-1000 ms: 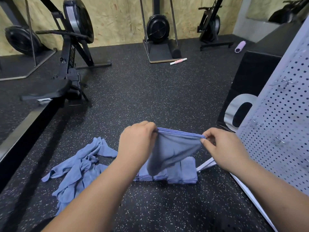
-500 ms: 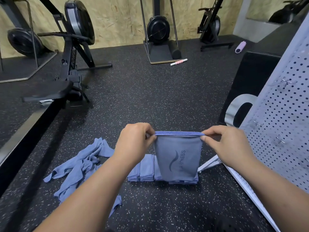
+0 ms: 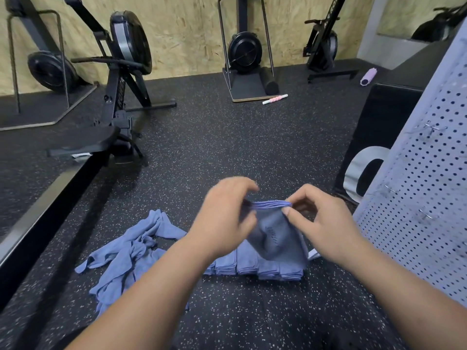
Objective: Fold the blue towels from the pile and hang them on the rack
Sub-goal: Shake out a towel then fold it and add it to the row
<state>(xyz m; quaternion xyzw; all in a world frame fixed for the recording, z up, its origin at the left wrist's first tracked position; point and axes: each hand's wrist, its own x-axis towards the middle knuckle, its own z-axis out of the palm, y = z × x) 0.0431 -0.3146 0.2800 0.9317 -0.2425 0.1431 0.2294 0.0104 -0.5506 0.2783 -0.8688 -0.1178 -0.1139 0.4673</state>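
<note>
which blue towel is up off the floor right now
The folded towel, pinched along its top edge by the left hand and right hand. The folded row and the crumpled pile lie on the floor.

Even indoor light, soft shadows; left hand (image 3: 223,218) motion-blurred; edges wide-angle bowed.

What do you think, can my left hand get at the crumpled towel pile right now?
Probably yes, after letting go: the left hand pinches the folded towel, but the crumpled towel pile lies on bare floor just left of it, nothing between.
</note>
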